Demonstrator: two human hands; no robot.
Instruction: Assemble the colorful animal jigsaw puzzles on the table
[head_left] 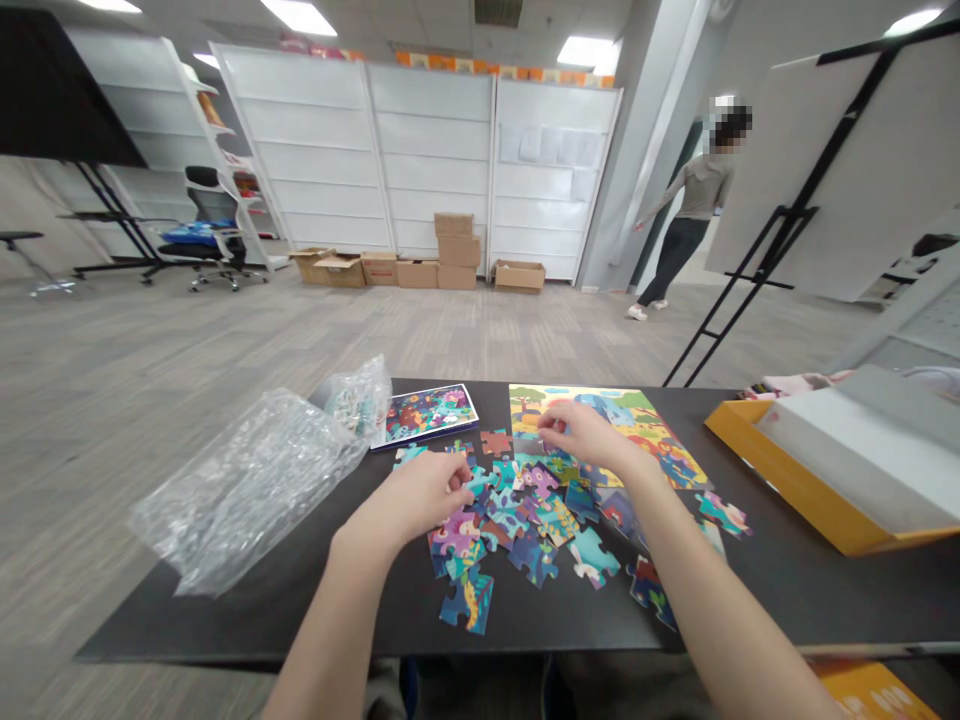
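Several loose colourful jigsaw pieces (525, 530) lie in a heap on the black table (787, 590). My left hand (420, 495) rests on the heap's left side, fingers curled onto a piece there. My right hand (581, 432) reaches further back, fingers pinched over a piece at the near edge of a partly assembled colourful puzzle picture (645, 415). A small printed reference picture (429, 412) lies flat behind the heap, to the left.
A crumpled clear plastic bag (247, 490) hangs over the table's left corner. An orange box with a grey-white lid (847, 470) sits at the right. Beyond, a person walks by a pillar, an easel board stands right, cardboard boxes and an office chair stand far back.
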